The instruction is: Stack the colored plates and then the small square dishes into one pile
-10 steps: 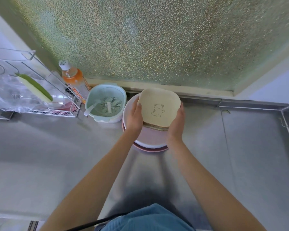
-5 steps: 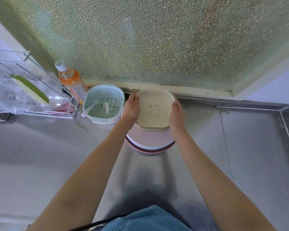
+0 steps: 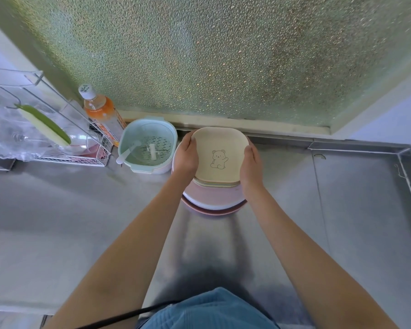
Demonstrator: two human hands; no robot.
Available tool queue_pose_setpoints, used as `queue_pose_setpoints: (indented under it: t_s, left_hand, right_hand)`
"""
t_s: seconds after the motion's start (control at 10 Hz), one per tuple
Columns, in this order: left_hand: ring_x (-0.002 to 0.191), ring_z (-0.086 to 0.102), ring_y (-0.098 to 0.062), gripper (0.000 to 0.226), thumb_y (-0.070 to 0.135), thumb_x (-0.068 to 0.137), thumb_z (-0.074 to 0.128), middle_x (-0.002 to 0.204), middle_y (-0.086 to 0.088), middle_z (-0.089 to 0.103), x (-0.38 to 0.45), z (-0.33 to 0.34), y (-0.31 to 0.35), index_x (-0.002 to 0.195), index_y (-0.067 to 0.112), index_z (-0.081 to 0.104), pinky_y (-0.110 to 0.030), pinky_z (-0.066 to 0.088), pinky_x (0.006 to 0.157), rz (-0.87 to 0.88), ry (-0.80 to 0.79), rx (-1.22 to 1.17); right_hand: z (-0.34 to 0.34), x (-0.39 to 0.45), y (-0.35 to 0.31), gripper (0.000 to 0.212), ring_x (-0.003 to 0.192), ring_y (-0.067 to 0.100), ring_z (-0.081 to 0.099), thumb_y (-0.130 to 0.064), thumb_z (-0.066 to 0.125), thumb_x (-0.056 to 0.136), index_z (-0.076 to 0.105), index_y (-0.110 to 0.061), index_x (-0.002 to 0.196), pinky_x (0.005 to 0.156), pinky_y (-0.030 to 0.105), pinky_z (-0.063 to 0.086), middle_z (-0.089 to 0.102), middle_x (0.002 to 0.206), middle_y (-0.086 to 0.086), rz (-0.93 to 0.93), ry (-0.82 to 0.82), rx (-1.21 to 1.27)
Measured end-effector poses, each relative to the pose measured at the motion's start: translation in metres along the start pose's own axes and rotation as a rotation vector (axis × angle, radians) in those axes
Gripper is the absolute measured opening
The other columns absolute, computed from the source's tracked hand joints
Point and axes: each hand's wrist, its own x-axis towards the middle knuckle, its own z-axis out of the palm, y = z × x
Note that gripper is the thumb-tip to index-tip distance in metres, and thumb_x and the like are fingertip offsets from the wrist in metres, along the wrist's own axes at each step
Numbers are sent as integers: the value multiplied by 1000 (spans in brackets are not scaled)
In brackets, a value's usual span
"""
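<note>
**Both hands clasp the square dishes on the plate pile**

On the steel counter (image 3: 342, 222), near the frosted window (image 3: 223, 55), sits a pile of round colored plates (image 3: 214, 199) in pink and white tones. A stack of small square dishes (image 3: 220, 156) rests on it (the top 1 is cream with a bear outline). The left hand (image 3: 186, 155) grips the stack's left edge, the right hand (image 3: 250, 163) its right edge; the fingers of each are pressed together and curled around the rim. Just left of the pile, touching or nearly so, stands a mint strainer bowl (image 3: 150, 144), with an orange bottle (image 3: 100, 109) behind it.
</note>
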Motion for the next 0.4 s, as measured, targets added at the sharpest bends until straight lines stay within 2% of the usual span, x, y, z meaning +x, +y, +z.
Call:
queue_pose_setpoints:
  t_s: [0.1,0.2,0.3,0.4]
  left_hand:
    - [104,57,-17,31,33,97,32,108,8,64,1,0,-3,115,35,58,-39,45,96,23,-4,31]
    - [108,58,-22,35,34,96,31,115,1,64,-5,-2,1,120,28,56,-42,45,96,36,-3,92]
    - [107,54,-18,37,28,99,31,119,-1,60,-7,-3,7,128,20,53,-30,40,89,41,-30,94]
    - [112,53,-8,39,22,99,38,127,1,53,-18,-21,12,137,15,45,-18,37,92,144,12,152]
  right_hand:
    - [0,-1,3,39,125,12,46,-19,31,100,49,-18,135,110,32,33,51,138,-1,-35,8,-3]
    - [-1,-8,-2,39,126,14,45,-19,29,101,48,-16,135,109,30,33,51,138,1,-62,4,-48]
    - [-7,-5,-6,41,132,17,40,-21,27,102,42,-14,140,108,27,29,46,143,3,-56,-72,-145]
    - [-30,-10,-16,43,138,13,32,-21,28,102,34,-13,144,108,20,22,35,151,1,-94,-114,-134]
